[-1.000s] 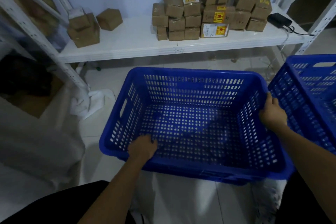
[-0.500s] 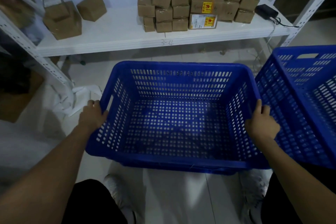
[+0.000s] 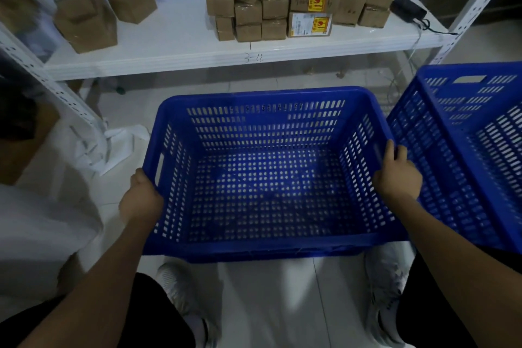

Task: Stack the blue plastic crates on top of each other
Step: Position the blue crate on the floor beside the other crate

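Observation:
An empty blue plastic crate (image 3: 265,247) with perforated walls sits in front of me above the tiled floor. My left hand (image 3: 142,198) grips its left rim below the handle slot. On the opposite side, my right hand (image 3: 395,175) is closed over the right rim. A second blue plastic crate (image 3: 466,150) stands close to the right, tilted, with its near wall almost touching my right hand and its right side cut off by the frame.
A white metal shelf (image 3: 197,56) runs across the back with several brown cardboard boxes (image 3: 282,5) and a black power adapter (image 3: 408,8). Perforated shelf posts (image 3: 48,85) stand at left and right. White bags (image 3: 42,206) lie at left. My shoes (image 3: 387,291) are below the crate.
My left hand has shifted from the crate's near edge to its left rim. The crate now sits squarer in front of me, held at both sides; the view has tipped downward.

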A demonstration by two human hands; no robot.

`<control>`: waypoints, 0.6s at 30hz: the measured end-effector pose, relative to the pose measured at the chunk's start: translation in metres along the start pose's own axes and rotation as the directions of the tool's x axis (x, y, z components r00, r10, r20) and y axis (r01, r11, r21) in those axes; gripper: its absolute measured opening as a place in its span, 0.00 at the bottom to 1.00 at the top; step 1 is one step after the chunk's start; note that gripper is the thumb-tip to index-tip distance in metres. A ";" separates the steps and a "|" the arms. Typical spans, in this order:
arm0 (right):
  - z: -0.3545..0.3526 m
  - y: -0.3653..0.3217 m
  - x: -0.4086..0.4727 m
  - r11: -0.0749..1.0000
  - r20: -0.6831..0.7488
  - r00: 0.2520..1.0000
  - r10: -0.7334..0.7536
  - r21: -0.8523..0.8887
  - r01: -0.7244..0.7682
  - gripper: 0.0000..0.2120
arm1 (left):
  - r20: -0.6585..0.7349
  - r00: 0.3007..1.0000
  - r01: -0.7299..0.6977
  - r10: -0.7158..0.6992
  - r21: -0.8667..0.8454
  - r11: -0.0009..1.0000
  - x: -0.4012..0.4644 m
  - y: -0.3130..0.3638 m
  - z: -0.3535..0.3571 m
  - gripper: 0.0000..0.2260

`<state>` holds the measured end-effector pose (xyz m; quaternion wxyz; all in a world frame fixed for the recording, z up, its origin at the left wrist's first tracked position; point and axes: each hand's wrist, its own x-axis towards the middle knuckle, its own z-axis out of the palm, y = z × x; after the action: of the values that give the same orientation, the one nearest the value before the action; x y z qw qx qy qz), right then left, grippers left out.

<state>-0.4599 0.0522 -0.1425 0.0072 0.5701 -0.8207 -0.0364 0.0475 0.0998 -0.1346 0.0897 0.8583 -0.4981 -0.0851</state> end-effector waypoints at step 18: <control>-0.007 0.004 -0.025 1.000 0.110 0.994 0.011 -0.010 -0.010 0.41 | 0.089 0.996 0.019 -0.017 -0.023 1.000 -0.025 -0.008 -0.011 0.19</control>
<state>-0.4545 0.0770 -0.1349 -0.0353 0.5627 -0.8228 -0.0717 0.0445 0.1263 -0.1244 0.0769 0.8569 -0.4928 -0.1300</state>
